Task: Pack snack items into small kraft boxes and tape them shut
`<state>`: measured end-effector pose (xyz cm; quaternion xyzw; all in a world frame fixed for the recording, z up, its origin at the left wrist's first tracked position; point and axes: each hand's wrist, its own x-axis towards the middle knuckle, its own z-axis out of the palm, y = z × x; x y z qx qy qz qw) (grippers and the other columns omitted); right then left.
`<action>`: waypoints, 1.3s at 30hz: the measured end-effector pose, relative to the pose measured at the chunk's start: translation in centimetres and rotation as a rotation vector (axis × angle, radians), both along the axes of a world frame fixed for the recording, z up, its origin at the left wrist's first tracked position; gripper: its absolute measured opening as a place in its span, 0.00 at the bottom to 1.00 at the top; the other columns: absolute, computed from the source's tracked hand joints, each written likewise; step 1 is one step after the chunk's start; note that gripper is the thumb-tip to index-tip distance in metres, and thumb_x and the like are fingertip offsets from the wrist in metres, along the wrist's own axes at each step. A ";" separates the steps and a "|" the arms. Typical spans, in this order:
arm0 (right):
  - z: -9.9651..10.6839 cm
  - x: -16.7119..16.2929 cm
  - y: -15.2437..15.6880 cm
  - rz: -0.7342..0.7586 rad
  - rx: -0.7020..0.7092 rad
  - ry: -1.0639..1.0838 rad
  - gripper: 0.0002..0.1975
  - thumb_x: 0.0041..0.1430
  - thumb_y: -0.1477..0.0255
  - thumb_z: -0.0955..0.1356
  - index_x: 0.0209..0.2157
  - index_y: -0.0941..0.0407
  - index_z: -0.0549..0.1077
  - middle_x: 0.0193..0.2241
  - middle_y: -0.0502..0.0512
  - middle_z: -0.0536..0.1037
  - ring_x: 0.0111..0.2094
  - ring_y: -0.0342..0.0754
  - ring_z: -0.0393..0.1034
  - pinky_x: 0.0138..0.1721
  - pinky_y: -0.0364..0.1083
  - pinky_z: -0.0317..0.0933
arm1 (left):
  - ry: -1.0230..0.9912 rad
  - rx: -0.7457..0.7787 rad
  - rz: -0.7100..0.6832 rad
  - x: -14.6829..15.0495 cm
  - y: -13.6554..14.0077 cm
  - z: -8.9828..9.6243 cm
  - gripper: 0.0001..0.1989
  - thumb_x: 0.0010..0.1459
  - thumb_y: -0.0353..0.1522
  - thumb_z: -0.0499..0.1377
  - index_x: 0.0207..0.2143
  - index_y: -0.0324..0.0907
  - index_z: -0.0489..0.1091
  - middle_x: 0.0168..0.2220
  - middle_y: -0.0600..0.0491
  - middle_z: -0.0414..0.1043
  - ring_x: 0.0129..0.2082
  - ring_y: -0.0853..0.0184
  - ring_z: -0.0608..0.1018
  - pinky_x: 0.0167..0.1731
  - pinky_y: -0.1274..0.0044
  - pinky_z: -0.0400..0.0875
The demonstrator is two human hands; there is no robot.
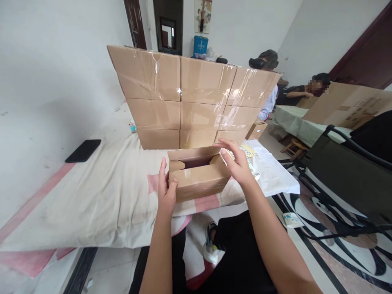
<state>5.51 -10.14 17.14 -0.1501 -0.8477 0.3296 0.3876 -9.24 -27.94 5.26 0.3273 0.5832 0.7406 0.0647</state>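
A small brown cardboard box (200, 179) sits at the front edge of the table with its top flaps unsealed and a dark gap showing inside. My left hand (167, 185) grips its left end, the thumb on the front panel and the fingers upright along the side. At the other end, my right hand (235, 162) holds the top right corner, its thumb by the small side flap and its fingers bent over the back flap's edge. Right behind it stands a wall of taped cardboard boxes (202, 104), several stacked in rows.
A cloth-covered table (104, 200) lies under the boxes. A black phone-like slab (83, 150) rests at left. Yellow printed sheets (248, 151) lie right of my hand. Two people sit beyond, near a second table (290, 118). A dark folding chair (339, 175) stands at right.
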 end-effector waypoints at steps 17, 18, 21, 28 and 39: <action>-0.3 -0.1 -0.6 0.027 0.152 -0.396 0.17 0.73 0.63 0.61 0.49 0.51 0.79 0.34 0.53 0.81 0.39 0.54 0.74 0.50 0.53 0.62 | 0.191 -0.049 0.024 -0.1 0.1 0.3 0.26 0.66 0.30 0.52 0.65 0.52 0.66 0.67 0.54 0.64 0.71 0.59 0.60 0.72 0.62 0.52; -0.3 0.0 -0.5 0.059 0.158 -0.406 0.17 0.72 0.64 0.61 0.47 0.51 0.80 0.35 0.54 0.81 0.40 0.54 0.74 0.50 0.53 0.62 | 0.204 -0.058 0.036 -0.1 0.1 0.4 0.25 0.65 0.30 0.52 0.64 0.52 0.67 0.66 0.54 0.65 0.70 0.59 0.61 0.72 0.61 0.53; -0.3 0.3 -0.7 0.135 0.230 -0.485 0.14 0.70 0.67 0.64 0.40 0.50 0.83 0.39 0.56 0.79 0.45 0.55 0.71 0.49 0.53 0.62 | 0.219 -0.069 0.050 -0.1 0.2 0.4 0.25 0.65 0.30 0.52 0.63 0.52 0.68 0.65 0.54 0.67 0.70 0.59 0.61 0.71 0.61 0.55; -0.3 0.1 -2.3 0.078 0.289 -0.676 0.14 0.69 0.71 0.65 0.35 0.52 0.83 0.41 0.58 0.75 0.50 0.56 0.67 0.48 0.55 0.62 | 0.220 -0.100 0.059 0.0 0.3 0.1 0.25 0.65 0.29 0.50 0.62 0.51 0.69 0.65 0.53 0.67 0.71 0.60 0.60 0.71 0.62 0.54; 0.3 -0.2 -4.0 -0.005 0.307 -0.740 0.14 0.71 0.70 0.64 0.37 0.55 0.81 0.43 0.58 0.74 0.52 0.57 0.64 0.50 0.55 0.59 | 0.313 -0.065 0.084 -0.4 0.3 -1.1 0.20 0.70 0.34 0.51 0.62 0.53 0.69 0.64 0.53 0.68 0.70 0.59 0.62 0.70 0.60 0.55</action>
